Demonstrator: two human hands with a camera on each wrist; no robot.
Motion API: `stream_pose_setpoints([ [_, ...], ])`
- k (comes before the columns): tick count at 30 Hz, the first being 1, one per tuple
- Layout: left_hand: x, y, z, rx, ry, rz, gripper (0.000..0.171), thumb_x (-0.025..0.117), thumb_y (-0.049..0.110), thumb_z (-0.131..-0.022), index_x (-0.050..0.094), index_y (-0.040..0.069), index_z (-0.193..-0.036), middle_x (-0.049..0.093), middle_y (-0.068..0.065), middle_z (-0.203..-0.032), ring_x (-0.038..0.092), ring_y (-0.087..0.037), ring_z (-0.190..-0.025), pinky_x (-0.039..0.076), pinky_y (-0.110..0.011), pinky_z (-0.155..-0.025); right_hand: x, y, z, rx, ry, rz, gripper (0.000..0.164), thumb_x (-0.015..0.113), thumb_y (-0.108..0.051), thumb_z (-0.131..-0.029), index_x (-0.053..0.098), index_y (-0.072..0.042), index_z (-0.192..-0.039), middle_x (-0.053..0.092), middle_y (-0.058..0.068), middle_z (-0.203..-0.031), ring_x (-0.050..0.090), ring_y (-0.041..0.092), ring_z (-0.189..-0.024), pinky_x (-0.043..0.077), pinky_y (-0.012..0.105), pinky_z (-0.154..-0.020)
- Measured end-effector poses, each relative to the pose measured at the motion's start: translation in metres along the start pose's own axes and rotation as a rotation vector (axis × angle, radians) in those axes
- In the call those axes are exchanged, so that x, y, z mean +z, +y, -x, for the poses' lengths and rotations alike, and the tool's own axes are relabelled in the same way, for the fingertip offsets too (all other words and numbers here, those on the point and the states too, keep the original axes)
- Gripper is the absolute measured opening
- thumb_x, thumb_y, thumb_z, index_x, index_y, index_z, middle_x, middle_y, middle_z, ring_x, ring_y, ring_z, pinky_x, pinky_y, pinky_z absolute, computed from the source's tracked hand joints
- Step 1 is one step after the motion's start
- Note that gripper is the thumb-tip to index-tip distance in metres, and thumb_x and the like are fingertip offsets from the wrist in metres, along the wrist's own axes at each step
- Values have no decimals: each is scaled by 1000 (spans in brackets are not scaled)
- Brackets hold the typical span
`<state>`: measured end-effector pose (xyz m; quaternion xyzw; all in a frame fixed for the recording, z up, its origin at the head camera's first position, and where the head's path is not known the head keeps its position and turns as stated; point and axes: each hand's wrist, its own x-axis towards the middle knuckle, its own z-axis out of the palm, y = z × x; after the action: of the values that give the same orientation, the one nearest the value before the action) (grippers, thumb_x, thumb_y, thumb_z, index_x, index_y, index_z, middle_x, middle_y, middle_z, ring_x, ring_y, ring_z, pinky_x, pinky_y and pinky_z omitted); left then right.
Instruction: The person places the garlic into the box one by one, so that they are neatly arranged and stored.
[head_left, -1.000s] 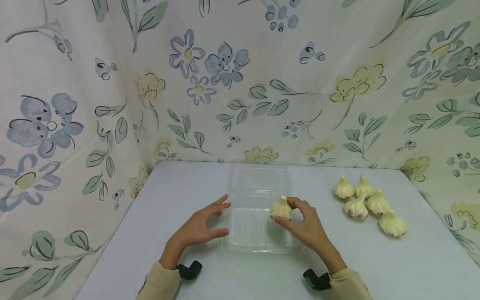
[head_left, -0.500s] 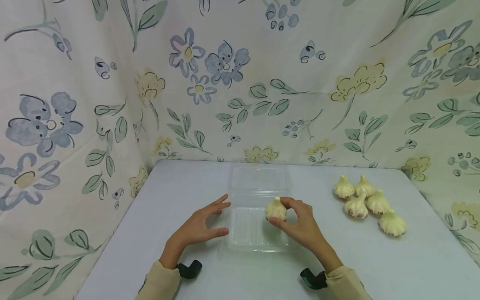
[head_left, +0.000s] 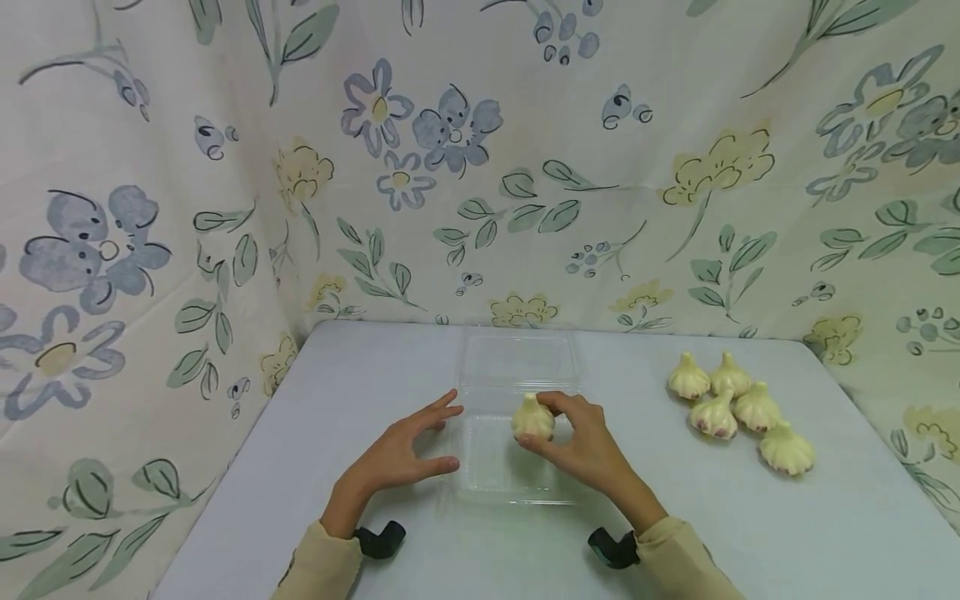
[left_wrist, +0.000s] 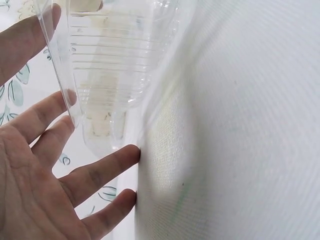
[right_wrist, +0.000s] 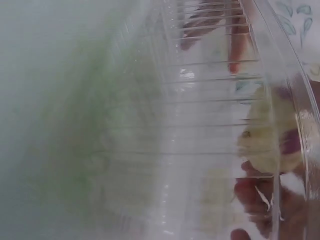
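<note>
Beige-sleeved right hand (head_left: 585, 442) pinching a garlic bulb (head_left: 531, 419), shifted leftward to lower centre, over a clear plastic container (head_left: 483, 475); left hand (head_left: 393, 452), unmoved, fingers spread at its left edge; five other bulbs (head_left: 756, 408) undisturbed, right of frame.

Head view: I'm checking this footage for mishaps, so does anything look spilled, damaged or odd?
Nothing stands out: the clear container lies open, the right hand holds one garlic bulb stem up, and five other bulbs sit grouped on the right, none visibly damaged.

On the table (head_left: 360, 367), five garlic bulbs (head_left: 756, 408) are grouped right of the container (head_left: 483, 471); one bulb (head_left: 529, 419) is held over its base.
</note>
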<state>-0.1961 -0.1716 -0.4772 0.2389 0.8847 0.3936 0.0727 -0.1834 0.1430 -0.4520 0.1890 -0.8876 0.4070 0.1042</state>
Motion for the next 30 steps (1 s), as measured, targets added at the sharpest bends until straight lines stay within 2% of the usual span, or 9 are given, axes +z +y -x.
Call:
stream_pose_setpoints([
  [7, 0, 2, -1, -7, 0, -7, 76, 79, 46, -86, 48, 29, -153, 24, 21, -167, 58, -26, -135, 36, -66, -114, 5, -2, -10, -8, -31, 26, 52, 87, -41, -79, 68, -22, -124, 70, -12, -107, 55, 9, -95, 33, 39, -89],
  [14, 0, 4, -1, 6, 4, 1, 75, 80, 45, -86, 48, 28, -153, 25, 20, -167, 59, -27, -134, 37, -65, -114, 19, 0, -13, 18, -61, 28, 52, 88, -42, -78, 69, -23, -122, 71, -11, -104, 56, 9, -95, 33, 37, -89],
  [19, 1, 3, -1, 16, 6, 4, 75, 80, 44, -87, 48, 27, -153, 25, 19, -167, 59, -28, -134, 37, -64, -114, 27, 2, -12, -11, -70, 53, 53, 88, -39, -77, 69, -21, -123, 72, -7, -100, 56, 12, -90, 33, 37, -86],
  [26, 2, 1, 0, 33, 0, 3, 74, 78, 43, -89, 47, 27, -154, 25, 14, -169, 59, -28, -134, 39, -63, -113, 32, -1, -13, -7, -106, 104, 56, 86, -43, -79, 67, -21, -127, 72, -7, -111, 57, 9, -94, 35, 37, -88],
  [30, 1, 1, -1, 33, -2, 1, 74, 79, 43, -88, 47, 28, -154, 25, 14, -169, 59, -28, -134, 38, -63, -114, 33, -5, -18, -13, -118, 107, 55, 86, -44, -80, 67, -21, -127, 71, -7, -109, 57, 10, -94, 35, 37, -87],
])
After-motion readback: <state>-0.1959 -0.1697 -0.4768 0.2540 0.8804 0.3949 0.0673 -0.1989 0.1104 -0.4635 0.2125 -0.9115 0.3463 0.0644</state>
